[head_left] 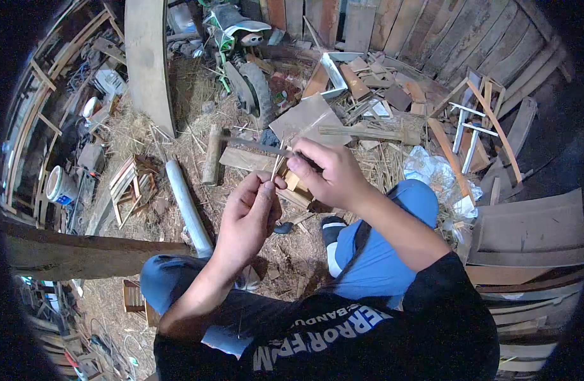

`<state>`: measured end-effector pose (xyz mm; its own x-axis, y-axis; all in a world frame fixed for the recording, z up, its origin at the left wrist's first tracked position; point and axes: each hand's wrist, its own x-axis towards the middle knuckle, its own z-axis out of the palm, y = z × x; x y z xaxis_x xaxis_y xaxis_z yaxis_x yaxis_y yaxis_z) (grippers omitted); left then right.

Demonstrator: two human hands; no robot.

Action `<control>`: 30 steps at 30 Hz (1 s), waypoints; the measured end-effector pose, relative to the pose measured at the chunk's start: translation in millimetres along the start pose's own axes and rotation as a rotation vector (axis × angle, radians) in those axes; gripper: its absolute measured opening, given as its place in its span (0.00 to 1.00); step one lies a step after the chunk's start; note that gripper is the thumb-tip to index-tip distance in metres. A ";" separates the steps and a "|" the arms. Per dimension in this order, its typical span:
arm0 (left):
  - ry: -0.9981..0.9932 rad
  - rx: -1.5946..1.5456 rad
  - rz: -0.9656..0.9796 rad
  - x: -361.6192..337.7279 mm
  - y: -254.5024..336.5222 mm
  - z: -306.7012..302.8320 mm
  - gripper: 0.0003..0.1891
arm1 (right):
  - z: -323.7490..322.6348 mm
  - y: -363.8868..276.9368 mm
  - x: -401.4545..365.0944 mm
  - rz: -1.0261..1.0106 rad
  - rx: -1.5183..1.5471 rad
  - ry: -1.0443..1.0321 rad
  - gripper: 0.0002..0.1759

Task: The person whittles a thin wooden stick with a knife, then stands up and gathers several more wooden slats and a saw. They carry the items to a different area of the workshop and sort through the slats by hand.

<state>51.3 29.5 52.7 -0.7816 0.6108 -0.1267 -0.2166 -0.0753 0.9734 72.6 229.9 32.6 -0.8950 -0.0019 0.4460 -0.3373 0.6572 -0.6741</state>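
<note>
Head view: scrap wood (397,98) lies beyond right hand (335,176).

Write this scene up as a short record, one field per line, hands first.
Left hand: pinches a thin stick
Right hand: grips a knife, blade blurred
Contact: blade crosses stick in view; touching unclear
Ahead: motorbike, wood scraps, plank wall
Left side: white bucket, pale pole
Right side: crumpled plastic
</note>
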 end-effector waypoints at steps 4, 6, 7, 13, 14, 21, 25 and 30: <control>0.072 0.070 0.035 -2.8 -3.9 -8.9 0.10 | 8.9 -5.3 0.6 -0.189 -0.113 -0.005 0.13; 0.099 0.093 0.043 -5.1 -6.2 -13.2 0.11 | 14.0 -8.6 1.7 -0.252 -0.128 0.013 0.12; 0.110 0.087 0.056 -5.8 -7.7 -14.8 0.11 | 15.8 -8.4 2.8 -0.228 -0.105 0.029 0.12; 0.111 0.155 0.074 -13.8 -7.9 -19.4 0.10 | 14.2 -10.6 3.4 -0.264 -0.119 -0.047 0.11; 0.107 0.168 0.078 -14.9 -9.6 -20.5 0.10 | 17.0 -9.1 3.5 -0.272 -0.095 -0.031 0.10; 0.120 0.115 0.018 -18.5 -9.4 -24.6 0.10 | 20.7 -11.0 6.0 -0.311 -0.121 -0.055 0.11; 0.091 0.069 0.010 -17.9 -5.5 -31.0 0.10 | 21.5 -4.4 5.9 -0.215 -0.138 -0.016 0.11; 0.080 0.065 -0.042 -21.0 -4.7 -31.7 0.12 | 19.8 8.8 6.2 -0.119 -0.156 -0.026 0.10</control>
<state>50.2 -8.0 44.7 -0.8173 0.5472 -0.1804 -0.2141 0.0023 0.9768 58.3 220.8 17.8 -0.8594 -0.1042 0.5006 -0.3935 0.7600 -0.5174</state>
